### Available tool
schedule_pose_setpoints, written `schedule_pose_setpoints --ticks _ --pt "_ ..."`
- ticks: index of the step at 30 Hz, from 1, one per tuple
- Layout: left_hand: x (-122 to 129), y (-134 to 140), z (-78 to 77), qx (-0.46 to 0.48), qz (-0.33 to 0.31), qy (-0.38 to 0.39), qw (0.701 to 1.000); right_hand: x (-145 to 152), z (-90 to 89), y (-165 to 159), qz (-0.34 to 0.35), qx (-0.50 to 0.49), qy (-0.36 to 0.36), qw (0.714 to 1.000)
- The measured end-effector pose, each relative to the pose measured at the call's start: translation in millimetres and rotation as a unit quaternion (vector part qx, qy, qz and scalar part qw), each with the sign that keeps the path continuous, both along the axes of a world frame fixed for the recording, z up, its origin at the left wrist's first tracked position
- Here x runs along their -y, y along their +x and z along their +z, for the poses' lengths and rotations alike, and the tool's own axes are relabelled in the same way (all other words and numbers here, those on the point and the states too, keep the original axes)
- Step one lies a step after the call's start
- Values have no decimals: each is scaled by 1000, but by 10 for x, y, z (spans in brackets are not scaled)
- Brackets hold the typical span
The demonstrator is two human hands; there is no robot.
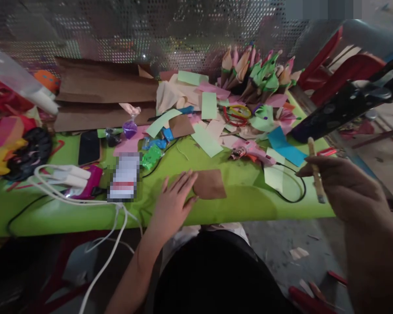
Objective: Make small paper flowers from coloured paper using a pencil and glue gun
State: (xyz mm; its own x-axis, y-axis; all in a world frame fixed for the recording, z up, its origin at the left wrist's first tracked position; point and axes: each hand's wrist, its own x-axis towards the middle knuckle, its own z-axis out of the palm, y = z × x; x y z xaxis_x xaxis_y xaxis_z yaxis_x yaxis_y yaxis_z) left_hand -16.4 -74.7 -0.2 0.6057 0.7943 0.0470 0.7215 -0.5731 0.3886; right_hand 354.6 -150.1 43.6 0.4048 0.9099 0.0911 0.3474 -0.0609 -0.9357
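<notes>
My left hand [175, 198] lies flat on the green table, its fingers stretched out and touching the left edge of a small brown paper piece [211, 184]. Above the table's right end, my right hand [350, 183] is closed around a short tan stick [317, 176], held nearly upright; its exact kind is unclear. A pink glue gun [253, 150] with a black cord lies between the hands, farther back. Beside it are a light green paper strip [275, 168] and a blue paper piece [286, 146].
Rolled paper cones [262, 72] stand bunched at the back right, near a dark bottle-shaped object [337, 107]. Loose paper strips [208, 139] and large brown sheets [106, 83] cover the back. A lit phone [125, 176] and white cables [118, 222] are at left.
</notes>
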Motion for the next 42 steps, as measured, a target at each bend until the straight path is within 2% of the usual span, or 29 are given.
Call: schedule_pose_setpoints --ticks 4,9,12,14,17,20,23,28,35,42 --pt "337 -304 -108 -21 3 32 999 -54 -120 -293 51 -31 51 997" --pt "603 -589 45 55 14 109 992 -162 -287 -579 115 -97 84 985" --pt "549 -518 156 79 13 132 988 -231 -313 -740 129 -140 82 978" --pt "414 -358 166 62 -18 115 991 -283 -317 -836 128 -161 74 976" --pt "181 -74 67 15 -70 69 995 -375 -334 -949 121 -187 42 974" --pt "67 94 -72 -24 -91 51 994 -467 -385 -1014 121 -204 5 972" --pt "109 99 -134 -29 -75 54 995 -531 -464 -1052 107 -201 -22 974" --pt "243 9 -87 -10 -58 49 997 -567 -535 -1130 114 -157 -44 980" --pt "233 23 -73 3 -49 49 998 -598 -513 -1221 95 -69 -27 993" --pt "235 22 -68 22 -44 43 998 -606 -559 -1208 89 -33 -24 995"
